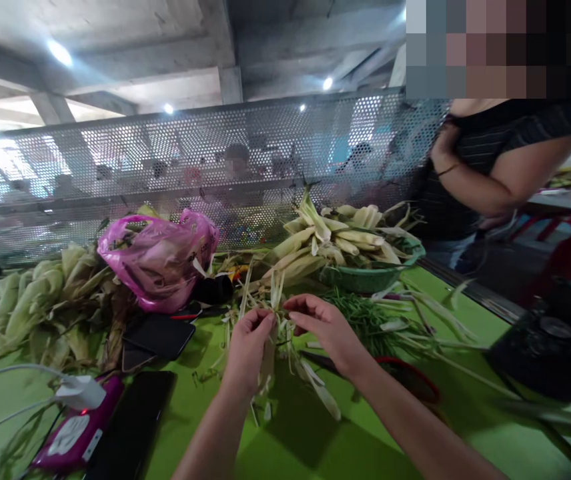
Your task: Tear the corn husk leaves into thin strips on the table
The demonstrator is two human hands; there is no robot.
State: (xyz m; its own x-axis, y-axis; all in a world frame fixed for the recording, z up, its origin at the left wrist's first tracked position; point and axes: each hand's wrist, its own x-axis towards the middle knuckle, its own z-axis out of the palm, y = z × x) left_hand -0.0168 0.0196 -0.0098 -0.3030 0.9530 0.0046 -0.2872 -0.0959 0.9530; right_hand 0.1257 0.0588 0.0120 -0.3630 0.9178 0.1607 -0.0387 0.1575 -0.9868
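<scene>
My left hand (pixel 250 347) is closed in a pinch, thumb against fingertips, on a bundle of pale corn husk strips (pixel 277 293) over the middle of the table. From the other side my right hand (pixel 325 330) bends its thumb and forefinger together at the same husk; the exact grip is partly hidden. Shredded ends hang below the fingers, and a loose husk piece (pixel 323 390) lies beneath. Under my right wrist lie scissors with red handles (pixel 430 387), their dark blades pointing towards the husk. Cut green strands (pixel 360 317) are heaped just beyond my right hand.
A green basket (pixel 365 279) heaped with husks stands behind. To the left are a pink plastic bag (pixel 160 260), piled husks (pixel 40 307), dark phones (pixel 130 427) and a purple power strip (pixel 78 430) with a white charger. A perforated metal screen (pixel 180 173) backs the table (pixel 200 413). A person (pixel 495 167) stands right.
</scene>
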